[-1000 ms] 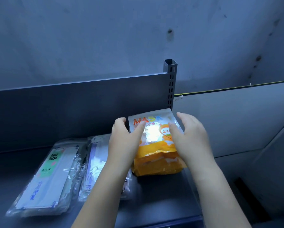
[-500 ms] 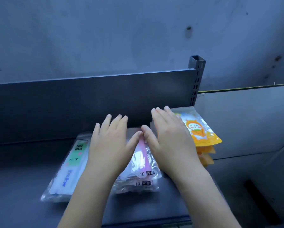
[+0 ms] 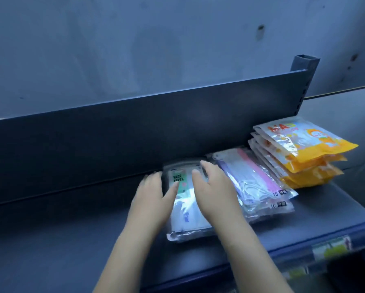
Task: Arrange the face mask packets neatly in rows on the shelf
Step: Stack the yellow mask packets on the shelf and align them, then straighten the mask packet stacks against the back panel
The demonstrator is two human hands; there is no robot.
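Head view: left hand (image 3: 150, 197) lies flat, fingers straight and released. They press along the left edge of the FACE MASK packet (image 3: 185, 216), thumb across its top. Right hand (image 3: 211, 187) is also flat on the packet's right side, fingers straight, gripping nothing. The packet lies flat on the shelf (image 3: 50, 229) between the two sets of fingers, its far edge close to the back panel (image 3: 114, 127) just past the fingertips.

Left of the left fingers is a wide stretch of bare shelf. Right of the right fingers the pink-striped stack (image 3: 255, 182) sits just beside the packet, and the orange stack (image 3: 300, 151) comes after it, overhanging the shelf's right end. The shelf's front lip runs under the forearms.

Counts: three piles. Pink-striped shows at least two packets, orange about four, and the FACE MASK pile's count is unclear.
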